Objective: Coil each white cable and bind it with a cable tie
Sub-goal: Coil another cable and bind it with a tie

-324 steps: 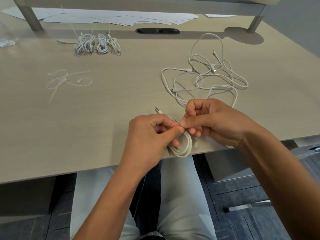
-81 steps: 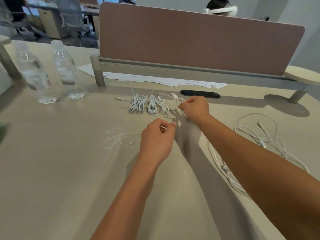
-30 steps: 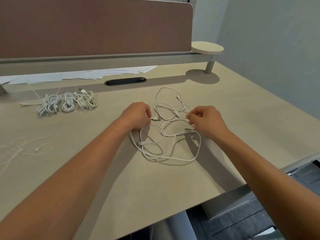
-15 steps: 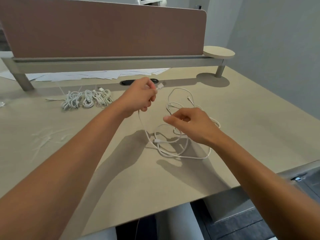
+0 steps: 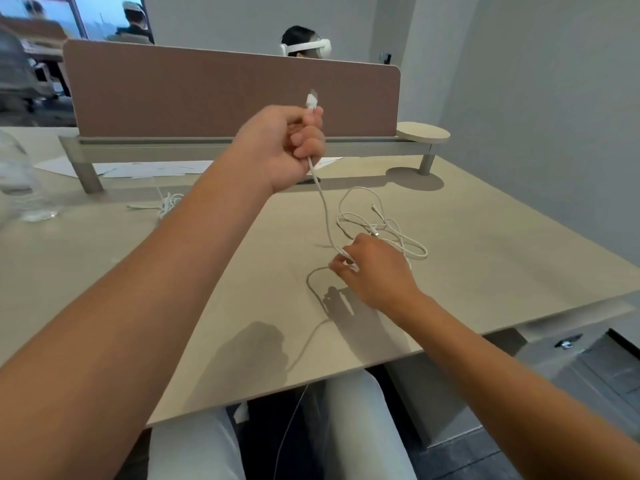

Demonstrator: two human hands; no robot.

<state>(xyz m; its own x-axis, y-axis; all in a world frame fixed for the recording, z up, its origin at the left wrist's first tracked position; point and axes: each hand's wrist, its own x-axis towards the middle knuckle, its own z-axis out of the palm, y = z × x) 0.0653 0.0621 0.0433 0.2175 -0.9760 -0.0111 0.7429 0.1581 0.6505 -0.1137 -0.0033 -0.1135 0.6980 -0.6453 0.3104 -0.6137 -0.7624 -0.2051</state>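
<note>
**Cable lifted from the tangle**

The left hand (image 5: pixel 280 147) is raised above the surface (image 5: pixel 502 244), fist clenched round a white cable (image 5: pixel 323 206) just below its plug (image 5: pixel 311 100). The cable runs down to the right hand (image 5: pixel 372 271), which pinches it beside the loose tangle (image 5: pixel 384 226).

The left hand (image 5: pixel 280 147) was raised above the table (image 5: pixel 485 258), gripping a cable (image 5: pixel 323 209) whose plug (image 5: pixel 311 100) stood above the fist; the cable ran down to the right hand (image 5: pixel 372 271), low on the table; the loose cables (image 5: pixel 377 225) lay just behind that hand; the bound coils (image 5: pixel 168 204) lay far left, before the divider (image 5: pixel 228 95).
</note>
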